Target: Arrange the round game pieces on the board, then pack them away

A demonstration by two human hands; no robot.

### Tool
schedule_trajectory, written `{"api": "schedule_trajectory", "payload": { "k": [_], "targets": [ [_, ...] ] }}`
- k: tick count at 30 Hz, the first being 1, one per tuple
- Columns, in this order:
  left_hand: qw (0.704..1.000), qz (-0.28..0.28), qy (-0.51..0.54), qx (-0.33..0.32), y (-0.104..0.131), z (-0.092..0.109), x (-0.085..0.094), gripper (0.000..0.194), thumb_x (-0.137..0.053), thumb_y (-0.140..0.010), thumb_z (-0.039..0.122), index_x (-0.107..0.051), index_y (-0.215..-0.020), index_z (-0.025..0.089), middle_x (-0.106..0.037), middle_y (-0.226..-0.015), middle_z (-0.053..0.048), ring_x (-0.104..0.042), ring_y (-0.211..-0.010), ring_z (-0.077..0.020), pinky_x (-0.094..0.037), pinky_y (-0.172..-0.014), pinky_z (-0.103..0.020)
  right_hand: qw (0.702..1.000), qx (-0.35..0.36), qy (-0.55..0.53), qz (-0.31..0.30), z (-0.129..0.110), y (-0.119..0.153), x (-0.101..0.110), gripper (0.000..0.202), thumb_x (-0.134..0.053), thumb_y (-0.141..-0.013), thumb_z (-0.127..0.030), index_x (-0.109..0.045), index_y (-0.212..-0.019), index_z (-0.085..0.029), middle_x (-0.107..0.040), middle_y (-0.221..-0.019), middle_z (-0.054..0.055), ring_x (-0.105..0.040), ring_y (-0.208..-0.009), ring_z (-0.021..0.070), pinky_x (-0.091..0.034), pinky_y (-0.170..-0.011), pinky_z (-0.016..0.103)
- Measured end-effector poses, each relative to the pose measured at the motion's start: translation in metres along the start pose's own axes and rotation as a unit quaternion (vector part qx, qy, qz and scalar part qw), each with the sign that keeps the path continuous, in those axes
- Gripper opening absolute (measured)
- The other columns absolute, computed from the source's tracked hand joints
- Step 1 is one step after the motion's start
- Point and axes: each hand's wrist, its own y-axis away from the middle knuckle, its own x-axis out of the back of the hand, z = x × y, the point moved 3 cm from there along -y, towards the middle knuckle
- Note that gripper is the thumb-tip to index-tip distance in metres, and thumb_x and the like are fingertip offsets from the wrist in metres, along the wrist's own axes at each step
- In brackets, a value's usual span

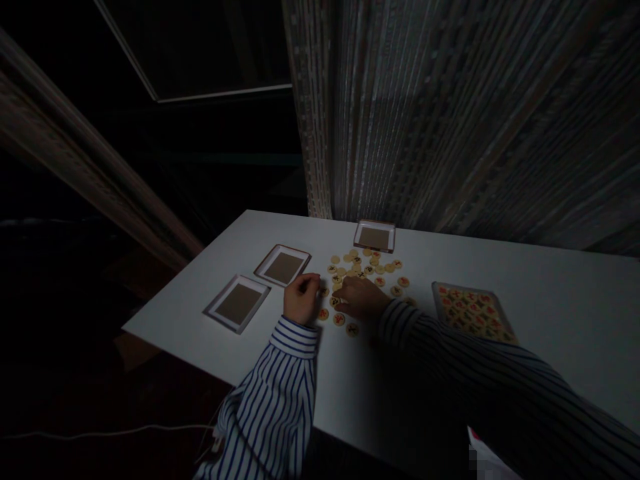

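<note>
My left hand [301,300] is closed, its fingers curled together above the white table; whether anything sits inside them is hidden. Beside it, my right hand [364,297] reaches in from the right, with thumb and fingertips around a round xiangqi piece [335,302] bearing a dark character. Several more pale wooden xiangqi pieces lie scattered about both hands, among them a red-marked piece [339,319] and a dark-marked piece [352,329] on the near side. Others lie blank side up beyond my right hand, some overlapping.
Two shallow trays, a nearer tray [210,310] and a farther tray [257,270], lie at left. Another tray [391,241] is at the back edge. On the right, a case [437,300] holds rows of xiangqi pieces. String curtains [380,120] hang behind the white table [560,300]. The room is dim.
</note>
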Motion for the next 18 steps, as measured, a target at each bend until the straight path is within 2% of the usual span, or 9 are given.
{"api": "schedule_trajectory", "payload": {
  "k": [9,12,18],
  "targets": [
    [1.0,-0.002,-0.008,-0.011,0.0,-0.004,-0.003,0.01,-0.064,-0.061,0.025,-0.067,-0.065,0.016,-0.066,-0.062,-0.001,-0.059,-0.062,-0.0139,-0.046,-0.064,-0.025,1.0,0.009,-0.014,0.001,0.006,0.002,0.004,0.031,-0.052,-0.081,-0.036,-0.064,-0.103,-0.018,-0.061,-0.099,0.013,-0.055,-0.097,0.0251,-0.04,-0.077,0.033],
    [1.0,-0.004,-0.016,-0.016,0.0,-0.006,-0.003,0.011,-0.064,-0.062,0.026,-0.067,-0.067,0.016,-0.066,-0.064,-0.002,-0.059,-0.063,-0.0143,-0.046,-0.065,-0.026,0.999,0.014,-0.031,0.015,0.015,0.007,0.013,0.032,-0.053,-0.081,-0.034,-0.063,-0.106,-0.017,-0.061,-0.101,0.012,-0.054,-0.099,0.0238,-0.039,-0.081,0.033],
    [0.996,-0.036,-0.068,-0.05,0.003,-0.009,-0.007,0.013,-0.062,-0.068,0.027,-0.068,-0.073,0.017,-0.067,-0.068,-0.003,-0.06,-0.067,-0.0161,-0.047,-0.069,-0.029,0.997,-0.038,-0.052,0.029,0.042,0.025,0.027,0.028,-0.05,-0.08,-0.026,-0.062,-0.102,-0.015,-0.063,-0.103,0.01,-0.055,-0.099,0.0229,-0.038,-0.083,0.032]
  ]
}}
